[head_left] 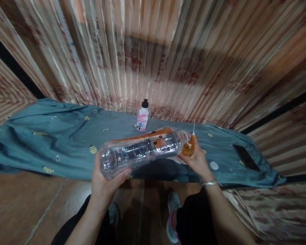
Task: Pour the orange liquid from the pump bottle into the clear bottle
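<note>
Teal cloth [73, 136] bears a small bottle [142, 119], dark phone [245, 157] and, seemingly, white cap [214, 165].

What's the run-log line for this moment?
left hand: holds clear bottle near base | right hand: holds amber container by bottle mouth | on cloth: pink-labelled bottle, upright; white disc; black phone

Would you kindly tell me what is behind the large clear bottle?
A pink-labelled bottle on the cloth, then the curtain; whatever the large clear bottle covers cannot be made out.
</note>
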Tool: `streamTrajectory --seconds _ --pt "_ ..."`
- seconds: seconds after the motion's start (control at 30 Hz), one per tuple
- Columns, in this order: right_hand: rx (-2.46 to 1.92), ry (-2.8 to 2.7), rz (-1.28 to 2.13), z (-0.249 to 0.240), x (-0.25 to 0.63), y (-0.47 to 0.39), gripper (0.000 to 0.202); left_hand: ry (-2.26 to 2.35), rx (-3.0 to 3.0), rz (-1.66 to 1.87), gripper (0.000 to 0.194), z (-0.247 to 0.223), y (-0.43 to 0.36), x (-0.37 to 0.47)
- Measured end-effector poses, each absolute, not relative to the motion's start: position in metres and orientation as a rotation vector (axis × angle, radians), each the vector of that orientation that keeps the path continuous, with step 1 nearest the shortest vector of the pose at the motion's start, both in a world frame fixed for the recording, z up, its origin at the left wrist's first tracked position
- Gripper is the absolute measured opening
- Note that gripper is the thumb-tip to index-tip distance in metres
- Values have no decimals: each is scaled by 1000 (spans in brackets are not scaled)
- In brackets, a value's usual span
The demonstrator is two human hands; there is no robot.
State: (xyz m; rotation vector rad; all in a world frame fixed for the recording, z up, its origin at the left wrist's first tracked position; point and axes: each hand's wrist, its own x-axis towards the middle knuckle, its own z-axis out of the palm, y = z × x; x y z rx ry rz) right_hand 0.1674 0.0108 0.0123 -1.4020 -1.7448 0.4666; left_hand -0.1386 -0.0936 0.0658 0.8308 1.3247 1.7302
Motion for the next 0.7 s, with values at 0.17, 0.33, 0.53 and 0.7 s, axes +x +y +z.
streamTrajectory --seconds 0.17,0.33,0.53,0.7 --pt "-1414 -1742 451 14 167 10 96 1339 828 1722 83 67 -94 -138" --pt "-1400 -1751 444 16 165 9 95 1321 838 1729 82 65 -93 -140" --pt "-1417 -1732 447 15 166 9 97 1302 881 1728 83 59 -92 -144" --pt "-1395 -1743 474 14 167 10 97 1315 835 1740 85 62 -93 -141"
